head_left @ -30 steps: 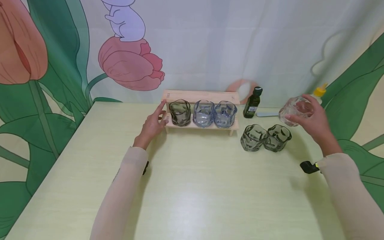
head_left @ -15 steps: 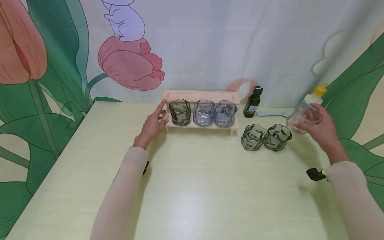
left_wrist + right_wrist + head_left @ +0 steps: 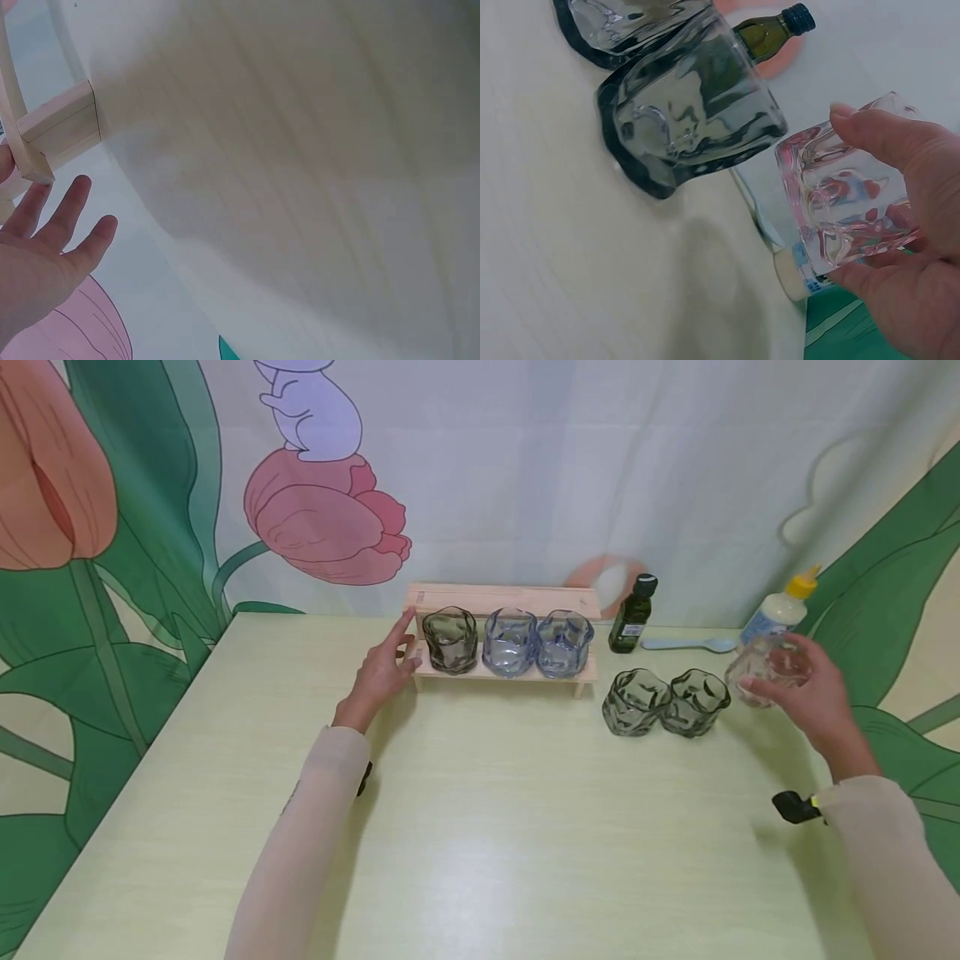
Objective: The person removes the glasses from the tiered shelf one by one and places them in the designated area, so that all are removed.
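In the head view my right hand (image 3: 813, 697) grips a clear, pink-tinted glass cup (image 3: 761, 672) by its sides, thumb toward me. In the right wrist view this glass cup (image 3: 847, 187) is tilted and off the table, next to a grey glass cup (image 3: 690, 112). My left hand (image 3: 382, 681) rests against the left end of a two-step wooden rack (image 3: 502, 599), its fingers spread and mostly straight. On the rack's lower step stand a dark grey glass cup (image 3: 450, 643) and two bluish glass cups (image 3: 510, 643), (image 3: 564, 645).
Two grey glass cups (image 3: 633, 702), (image 3: 695, 703) stand side by side right of the rack. Behind them are a dark green bottle (image 3: 632, 617), a pale blue spoon-like utensil (image 3: 686, 645) and a white bottle with yellow nozzle (image 3: 780, 608). A printed curtain (image 3: 487, 485) hangs behind the table.
My right hand has moved right and toward me with the clear glass cup, lowering it and uncovering the white bottle and the utensil's end. The left hand stays at the rack.
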Available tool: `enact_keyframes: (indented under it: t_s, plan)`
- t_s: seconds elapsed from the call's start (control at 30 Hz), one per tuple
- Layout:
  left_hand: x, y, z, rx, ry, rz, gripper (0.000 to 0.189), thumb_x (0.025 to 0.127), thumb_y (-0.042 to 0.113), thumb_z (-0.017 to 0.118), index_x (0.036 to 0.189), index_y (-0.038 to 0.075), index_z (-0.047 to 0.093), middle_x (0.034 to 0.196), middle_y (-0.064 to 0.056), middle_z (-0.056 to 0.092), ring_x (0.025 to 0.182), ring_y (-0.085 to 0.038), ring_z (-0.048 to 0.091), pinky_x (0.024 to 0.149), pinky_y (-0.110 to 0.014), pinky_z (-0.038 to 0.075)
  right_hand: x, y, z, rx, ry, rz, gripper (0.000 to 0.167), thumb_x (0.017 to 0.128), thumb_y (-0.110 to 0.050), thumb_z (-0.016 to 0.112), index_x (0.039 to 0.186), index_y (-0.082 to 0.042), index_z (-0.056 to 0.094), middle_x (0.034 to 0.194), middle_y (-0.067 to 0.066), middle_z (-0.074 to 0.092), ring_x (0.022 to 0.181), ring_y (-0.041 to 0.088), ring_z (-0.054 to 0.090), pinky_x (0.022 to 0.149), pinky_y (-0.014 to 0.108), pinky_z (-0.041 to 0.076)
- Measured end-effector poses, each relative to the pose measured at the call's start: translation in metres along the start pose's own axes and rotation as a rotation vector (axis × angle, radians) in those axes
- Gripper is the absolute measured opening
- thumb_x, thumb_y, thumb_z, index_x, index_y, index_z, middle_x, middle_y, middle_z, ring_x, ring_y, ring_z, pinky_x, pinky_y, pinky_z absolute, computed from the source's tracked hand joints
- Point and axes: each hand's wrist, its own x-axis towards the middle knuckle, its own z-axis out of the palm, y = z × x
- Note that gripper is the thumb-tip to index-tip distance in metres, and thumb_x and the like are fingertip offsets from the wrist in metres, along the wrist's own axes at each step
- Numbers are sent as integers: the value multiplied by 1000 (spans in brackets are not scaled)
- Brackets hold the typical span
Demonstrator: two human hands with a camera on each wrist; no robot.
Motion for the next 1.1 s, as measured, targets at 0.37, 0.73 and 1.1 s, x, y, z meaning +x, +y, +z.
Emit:
enact_keyframes:
  t_s: [0.37,0.73,1.1]
  plan:
    - [2,0,-1,9,4,-4,84,100,14,59,157,50,8,152,-9,50,134,-36,54,103,-61,44,-8,22,9,17,-34,-4,94,87,-37,77,160,-25,20,132,-2,53,103,-6,44,76,8,41]
    - [2,-1,-1,26,4,6,84,100,14,59,158,47,8,151,-9,51,132,-37,56,101,-60,45,-11,33,26,5,-35,-28,94,86,-30,80,158,-10,23,130,5,53,98,-10,43,76,8,40]
    - [1,-1,0,26,1,-18,84,101,15,58,157,49,6,153,-8,49,134,-36,54,102,-60,44,-13,40,35,-20,-45,8,96,87,-30,79,159,-10,18,148,32,43,131,48,43,103,56,41]
